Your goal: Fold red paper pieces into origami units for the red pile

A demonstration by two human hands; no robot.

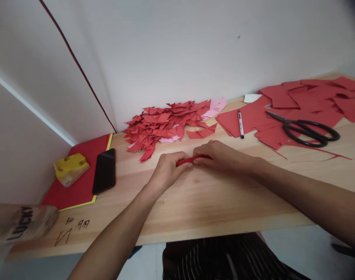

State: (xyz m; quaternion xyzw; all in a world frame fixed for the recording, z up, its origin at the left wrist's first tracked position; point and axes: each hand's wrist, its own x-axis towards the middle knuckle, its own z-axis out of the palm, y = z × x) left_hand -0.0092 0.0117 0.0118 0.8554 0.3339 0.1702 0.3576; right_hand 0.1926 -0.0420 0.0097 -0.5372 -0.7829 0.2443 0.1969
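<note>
A narrow folded strip of red paper (184, 160) is held level between my two hands, just over the middle of the wooden table. My left hand (169, 168) pinches its left end between thumb and fingers. On its right part, my right hand (215, 156) is closed, the thumb pressing the near side and the fingers partly covering the paper. Right behind my hands lies a heap of folded red paper pieces (162, 122), with a few pink ones (215, 108) among them. One boat-shaped red piece (202, 132) rests at the heap's front right.
Flat red sheets (308, 97) spread over the back right, with black-handled scissors (306, 128) and a marker (241, 124) on them. At left, a phone (104, 171) and a yellow packet (71, 169) lie on red paper (75, 196). A clear bottle (25, 223) stands near the left corner.
</note>
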